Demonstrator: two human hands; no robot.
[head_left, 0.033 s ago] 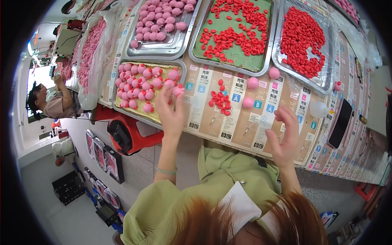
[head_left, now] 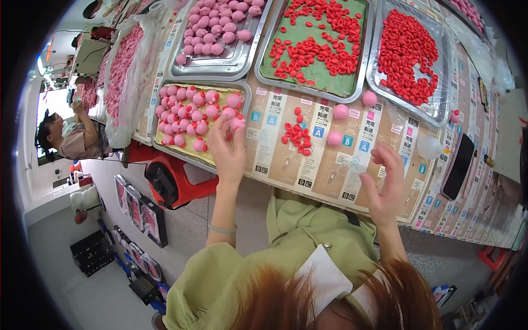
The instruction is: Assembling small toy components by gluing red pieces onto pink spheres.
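Note:
My left hand (head_left: 227, 151) is closed around a pink ball (head_left: 237, 122) at the right rim of a near-left metal tray (head_left: 247, 98). Pink balls with red pieces (head_left: 181, 115) lie in that tray on a yellowish lining. Over the table's front edge my right hand (head_left: 386, 190) is open, thumb and curved fingers apart, holding nothing. Between my hands lies a small pile of red oval pieces (head_left: 297, 136). Loose pink balls rest beyond it: one (head_left: 334, 138) beside the pile, another (head_left: 340, 112) behind it, and a third (head_left: 369, 99) farther right.
Along the back stand a tray of plain pink balls (head_left: 212, 27), a green-lined tray of red pieces (head_left: 316, 52) and a tray heaped with red pieces (head_left: 408, 52). A white rounded object (head_left: 428, 147) and a dark phone (head_left: 458, 166) lie right. Another person (head_left: 77, 135) sits far left.
My left hand has shifted very slightly toward the left tray with the pink ball. The right hand is almost unmoved.

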